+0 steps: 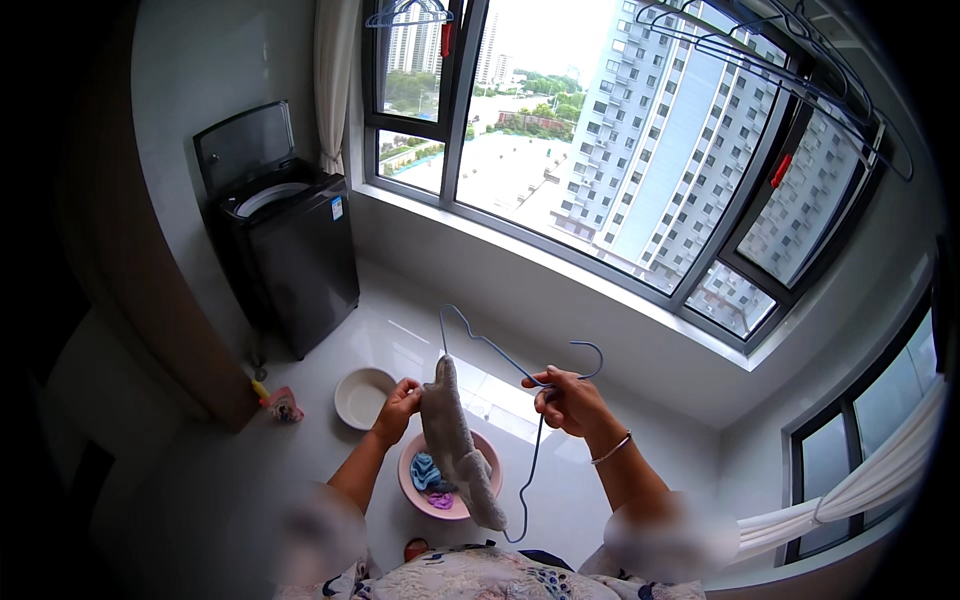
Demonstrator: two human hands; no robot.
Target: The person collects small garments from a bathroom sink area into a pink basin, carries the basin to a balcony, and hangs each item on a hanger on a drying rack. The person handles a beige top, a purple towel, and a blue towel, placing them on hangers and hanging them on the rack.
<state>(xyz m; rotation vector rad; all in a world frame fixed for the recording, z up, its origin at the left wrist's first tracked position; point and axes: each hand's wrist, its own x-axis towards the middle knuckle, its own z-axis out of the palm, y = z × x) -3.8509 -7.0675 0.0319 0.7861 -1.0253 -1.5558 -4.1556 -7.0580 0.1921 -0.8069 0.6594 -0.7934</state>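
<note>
My right hand point(567, 402) grips a blue wire clothes hanger point(490, 345) just below its hook, in front of my body. A folded beige-grey cloth point(447, 420) hangs over the hanger's long bottom bar, which is tilted and mostly covered by it. With closed fingers, my left hand point(399, 408) pinches the left edge of this cloth. Beneath the cloth, a pink basin point(405, 476) stands on the floor, partly hidden. Inside it lie a blue cloth point(426, 470) and a purple cloth point(440, 499).
An off-white basin point(345, 408) sits on the floor left of the pink one. Farther left is a black top-loading washing machine point(305, 260), lid up. A wide window point(575, 250) fills the wall ahead. More wire hangers point(700, 45) hang at the upper right.
</note>
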